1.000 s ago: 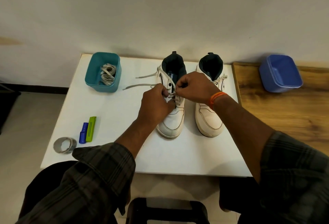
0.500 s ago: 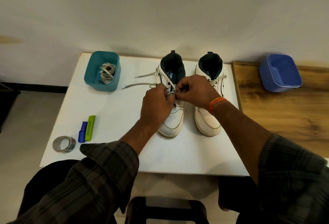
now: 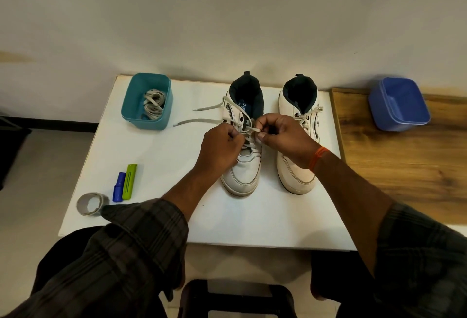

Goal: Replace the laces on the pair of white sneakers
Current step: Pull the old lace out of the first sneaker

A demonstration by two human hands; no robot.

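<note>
Teal bin with spare laces at tabletop 10 o'clock. Left sneaker centre, right sneaker at its 3. Left hand and right hand fingers both pinch lace over left sneaker's eyelets.

Two sneakers stand side by side at the table's back. A tub holding laces sits back left; tape and clips front left. A second tub rests on the bench to the right.
</note>
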